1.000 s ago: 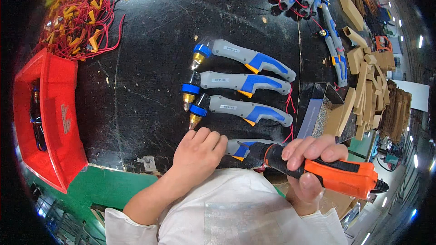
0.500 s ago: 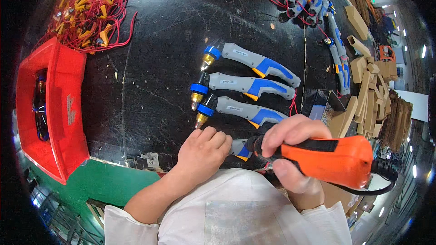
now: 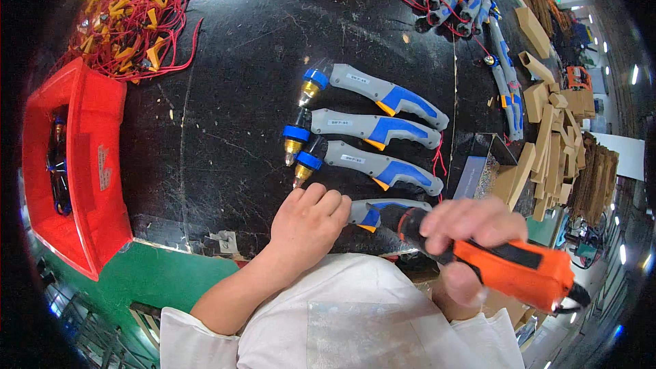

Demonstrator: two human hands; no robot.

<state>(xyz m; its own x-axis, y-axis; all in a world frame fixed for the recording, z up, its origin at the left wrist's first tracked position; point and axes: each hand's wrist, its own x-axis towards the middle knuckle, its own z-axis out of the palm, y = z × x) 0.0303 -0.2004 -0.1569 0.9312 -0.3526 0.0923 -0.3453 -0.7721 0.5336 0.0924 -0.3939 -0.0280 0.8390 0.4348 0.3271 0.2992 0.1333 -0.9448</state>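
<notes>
At the near edge of the worktop (image 3: 225,55), your left hand (image 3: 307,229) has its grip closed over the front end of the nearest grey-and-blue torch (image 3: 370,217), which lies nearer to you than three similar torches (image 3: 348,123). Your right hand (image 3: 471,222) is wrapped around an orange-and-black power tool (image 3: 543,277), its nose near that torch's rear end. A red bin (image 3: 102,164) stands to your left.

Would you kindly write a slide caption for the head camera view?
Left hand on a grey-blue torch, right hand gripping an orange-and-black tool, three similar torches lying beyond.
</notes>
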